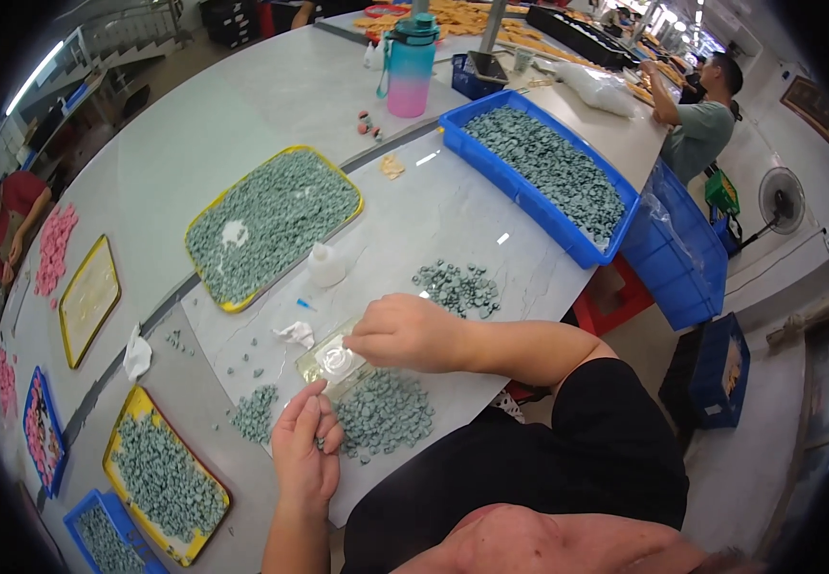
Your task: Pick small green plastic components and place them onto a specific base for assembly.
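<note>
Left hand (305, 442) pinches small green piece beside near pile (383, 411); right hand (403, 332) curled, pinning clear plastic sheet (331, 362) flat on counter (491, 239).

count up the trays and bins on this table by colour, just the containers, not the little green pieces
Yellow-rimmed flat trays: 3 — one full of grey-green pieces, one bare, one near the left hand
Blue plastic bins: 3 — large bin of pieces, small corner bin, bin with pink pieces
Total: 6
</note>
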A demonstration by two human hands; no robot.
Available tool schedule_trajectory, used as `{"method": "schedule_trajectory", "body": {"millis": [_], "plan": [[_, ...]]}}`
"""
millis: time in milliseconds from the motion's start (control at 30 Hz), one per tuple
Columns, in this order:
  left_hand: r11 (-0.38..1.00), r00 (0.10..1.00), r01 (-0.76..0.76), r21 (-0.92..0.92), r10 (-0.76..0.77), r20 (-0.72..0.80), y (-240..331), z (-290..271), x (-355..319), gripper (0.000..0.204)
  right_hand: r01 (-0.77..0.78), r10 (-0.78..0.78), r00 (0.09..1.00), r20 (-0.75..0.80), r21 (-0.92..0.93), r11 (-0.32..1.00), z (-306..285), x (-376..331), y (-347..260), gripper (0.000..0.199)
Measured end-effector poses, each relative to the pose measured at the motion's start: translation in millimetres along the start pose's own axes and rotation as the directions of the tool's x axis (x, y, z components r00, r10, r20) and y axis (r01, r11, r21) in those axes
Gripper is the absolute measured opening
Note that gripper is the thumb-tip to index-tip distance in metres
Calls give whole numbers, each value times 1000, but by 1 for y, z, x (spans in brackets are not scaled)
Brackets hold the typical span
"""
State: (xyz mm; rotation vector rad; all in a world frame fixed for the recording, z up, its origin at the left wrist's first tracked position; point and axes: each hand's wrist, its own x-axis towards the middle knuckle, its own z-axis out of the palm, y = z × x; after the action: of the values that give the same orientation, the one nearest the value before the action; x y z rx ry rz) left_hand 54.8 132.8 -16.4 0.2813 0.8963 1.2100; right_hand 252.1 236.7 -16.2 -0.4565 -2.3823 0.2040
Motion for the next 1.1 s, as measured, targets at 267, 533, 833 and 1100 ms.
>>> {"method": "schedule_trajectory", "body": {"millis": [267, 533, 833, 1100], "plan": [[998, 999, 18, -62, -20, -28, 9, -28, 7, 15, -6, 4, 999, 42, 43, 999, 21, 14, 0, 26], [999, 999, 37, -14, -37, 2, 6, -32, 14, 22, 43, -32, 995, 98, -113, 993, 19, 12, -1, 24], [997, 998, 63, -47, -63, -3, 7, -8, 0, 19, 94, -89, 990, 105, -43, 995, 4, 11, -7, 21], [983, 990, 81, -167, -60, 124, 7, -20, -2, 21, 59, -54, 995, 78, -66, 996, 6, 10, -7, 22]]}}
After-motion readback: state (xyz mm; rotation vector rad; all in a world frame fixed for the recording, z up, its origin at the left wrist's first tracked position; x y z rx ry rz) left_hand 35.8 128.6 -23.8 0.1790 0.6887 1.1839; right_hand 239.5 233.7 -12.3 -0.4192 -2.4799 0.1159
